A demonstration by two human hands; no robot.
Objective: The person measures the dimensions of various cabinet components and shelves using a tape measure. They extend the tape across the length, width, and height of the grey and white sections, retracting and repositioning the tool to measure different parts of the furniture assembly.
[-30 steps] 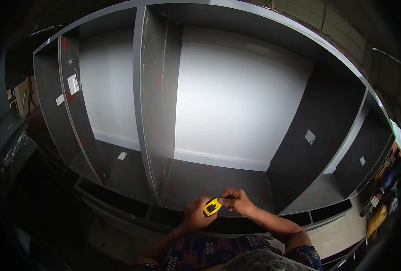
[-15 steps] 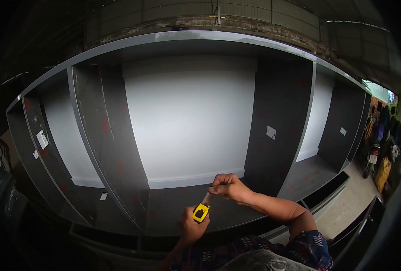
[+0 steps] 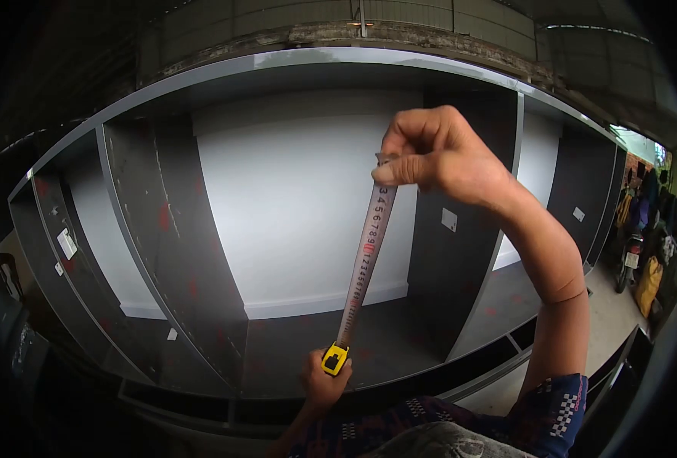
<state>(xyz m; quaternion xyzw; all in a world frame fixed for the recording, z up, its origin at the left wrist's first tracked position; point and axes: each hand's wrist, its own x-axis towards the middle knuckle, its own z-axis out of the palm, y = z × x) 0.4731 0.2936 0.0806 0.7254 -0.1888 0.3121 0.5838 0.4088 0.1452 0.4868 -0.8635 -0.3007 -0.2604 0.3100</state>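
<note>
My left hand [image 3: 324, 383] is closed around the yellow and black case of a tape measure [image 3: 334, 360], low in front of the cabinet. From the case the tape blade [image 3: 363, 263] slants up and to the right, its black and red numbers facing me. Raised higher, my right hand [image 3: 441, 156] pinches the metal end of the blade between thumb and fingers. Behind both hands stands a large dark grey cabinet [image 3: 468, 164] with a pale back panel [image 3: 300, 206]. The blade does not visibly touch the cabinet.
Upright dividers [image 3: 121, 202] split the cabinet into bays. Small white labels [image 3: 449, 220] are stuck on its panels. At the far right stand a motorbike [image 3: 629, 259] and a yellow sack [image 3: 647, 286]. Dark frame pieces [image 3: 620, 382] lie at the lower right.
My right hand has moved up and toward me, drawing out a long stretch of tape blade. My left hand has stayed almost in place with the case.
</note>
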